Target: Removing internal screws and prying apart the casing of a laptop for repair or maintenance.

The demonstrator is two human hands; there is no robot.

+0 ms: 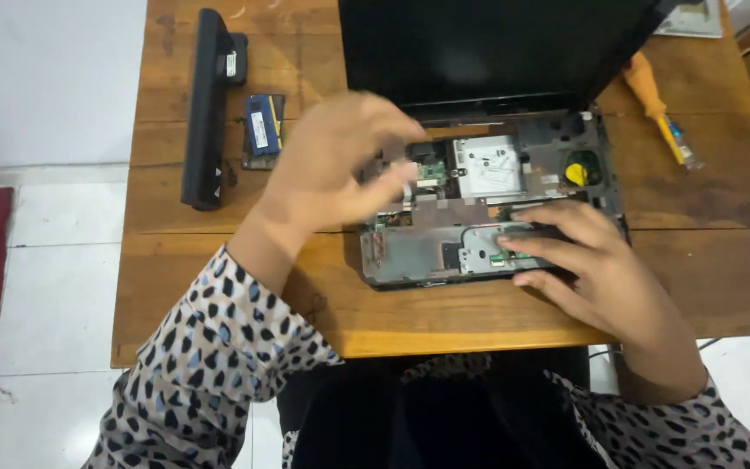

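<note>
The left hand (336, 165) is pinching, fingers curled, at a part inside the opened laptop (488, 208) just beneath it, while the right hand (579, 260) is lying flat and empty, seemingly steadying the chassis on the counter (705, 252)

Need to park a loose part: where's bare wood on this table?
Free: the front strip of the table between the opened laptop and table edge; right side below the orange screwdriver. Crowded: left rear, with battery and RAM stick; both hands cover the laptop.
</note>
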